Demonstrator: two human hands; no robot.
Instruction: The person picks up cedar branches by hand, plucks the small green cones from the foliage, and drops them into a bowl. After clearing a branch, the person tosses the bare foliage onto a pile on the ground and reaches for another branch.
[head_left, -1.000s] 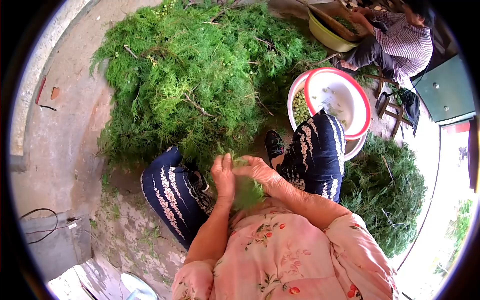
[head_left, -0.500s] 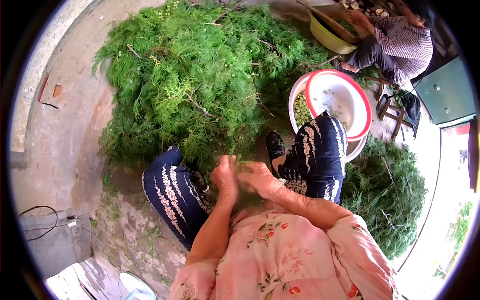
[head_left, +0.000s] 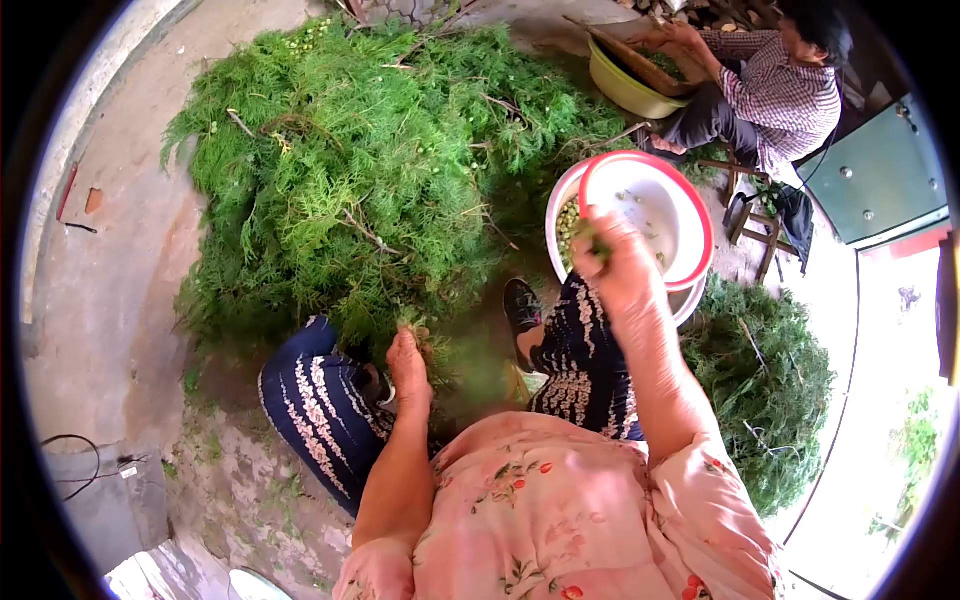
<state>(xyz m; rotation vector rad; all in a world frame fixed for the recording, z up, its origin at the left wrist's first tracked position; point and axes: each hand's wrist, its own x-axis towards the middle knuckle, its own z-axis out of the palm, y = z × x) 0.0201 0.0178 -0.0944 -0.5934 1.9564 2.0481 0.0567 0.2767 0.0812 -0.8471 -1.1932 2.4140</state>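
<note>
My left hand [head_left: 409,368] is closed around a green sprig [head_left: 435,350] above my lap, near the front edge of a big heap of feathery green branches [head_left: 350,170]. My right hand [head_left: 615,262] is raised at the near edge of a white basin with a red rim [head_left: 650,205]. Its fingers are curled around small green pieces [head_left: 600,248]. Under the red-rimmed basin sits another white basin [head_left: 556,225] with small round green cones [head_left: 568,222] in it.
At the top right a person [head_left: 785,95] sits by a yellow-green basin [head_left: 632,85]. A wooden stool [head_left: 765,235] stands right of the white basins, before a teal cabinet [head_left: 880,170]. More cut branches [head_left: 765,380] lie at the right.
My right hand has moved from beside my left hand, up and right to the basins. My left hand stays low with a sprig. The view has shifted slightly.
</note>
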